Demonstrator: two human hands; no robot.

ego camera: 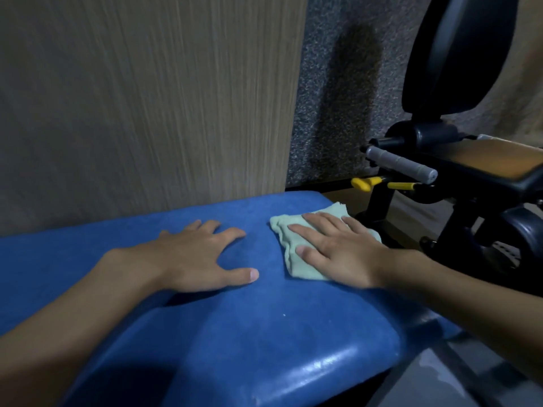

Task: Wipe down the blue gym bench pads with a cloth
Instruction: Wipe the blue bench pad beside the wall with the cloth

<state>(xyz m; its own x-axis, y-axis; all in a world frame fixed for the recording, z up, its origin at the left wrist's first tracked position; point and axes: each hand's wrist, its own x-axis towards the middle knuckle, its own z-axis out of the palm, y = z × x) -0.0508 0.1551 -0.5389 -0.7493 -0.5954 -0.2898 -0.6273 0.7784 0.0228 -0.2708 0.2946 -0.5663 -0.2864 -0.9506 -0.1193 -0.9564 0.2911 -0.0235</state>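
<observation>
Our right fingers (pixel 311 235) lie straight and spread, pressing the cloth (pixel 286 230) flat; the right hand (pixel 338 251) grips nothing. Our left hand (pixel 199 257) rests splayed and empty on the blue pad (pixel 264 333), beside the cloth. The cloth sits near the pad's far right corner. Held by pressure alone, we judge it could bunch or slide off that edge. Folded, its long axis runs from the pad's near side toward its far edge, leaning right.

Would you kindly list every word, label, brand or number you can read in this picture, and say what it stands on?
None: no readable text, label or number shows on the blue bench pad, the cloth, the black machine or the wood-grain panel.
</observation>
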